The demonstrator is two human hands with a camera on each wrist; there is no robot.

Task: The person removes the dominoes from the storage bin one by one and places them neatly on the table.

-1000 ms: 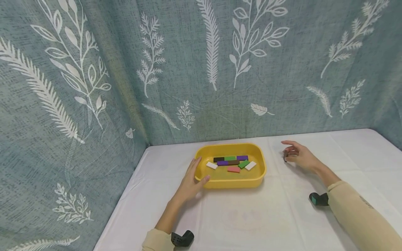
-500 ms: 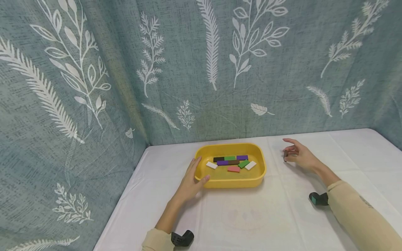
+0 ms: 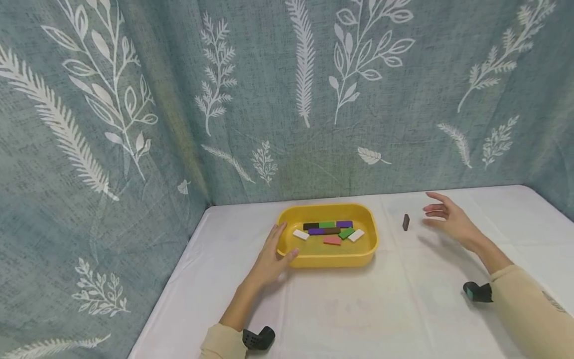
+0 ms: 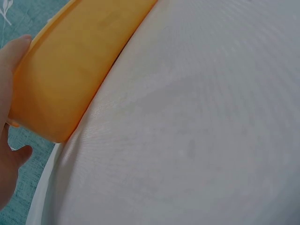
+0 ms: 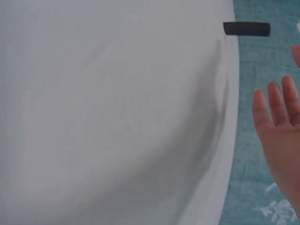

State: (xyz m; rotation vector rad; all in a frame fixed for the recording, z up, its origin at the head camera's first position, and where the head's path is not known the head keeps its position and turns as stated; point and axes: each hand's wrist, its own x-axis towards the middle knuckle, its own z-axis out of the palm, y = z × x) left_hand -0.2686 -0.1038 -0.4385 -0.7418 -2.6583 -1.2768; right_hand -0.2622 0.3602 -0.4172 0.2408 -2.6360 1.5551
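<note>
My left hand [image 3: 270,258] rests at the left end of the yellow plastic tray [image 3: 334,261], fingers along its rim and thumb near the front corner. In the left wrist view, the fingers lie against the tray wall [image 4: 65,75]. To the tray's right, a dark brown domino [image 3: 405,222] stands on end on the table. My right hand [image 3: 454,223] is apart from it, just to its right, fingers relaxed and holding nothing. The right wrist view shows the same domino [image 5: 247,29] upright beyond the fingertips.
Inside the tray lie several dominoes, among them a black one [image 3: 311,226], a pink one [image 3: 332,241] and a white one [image 3: 356,235]. A white cloth [image 3: 350,309] covers the table. A leaf-patterned blue-green curtain [image 3: 269,99] hangs behind and at the left.
My right hand has let go of the brown domino and drawn back to the right, leaving it standing. The left hand stays at the tray.
</note>
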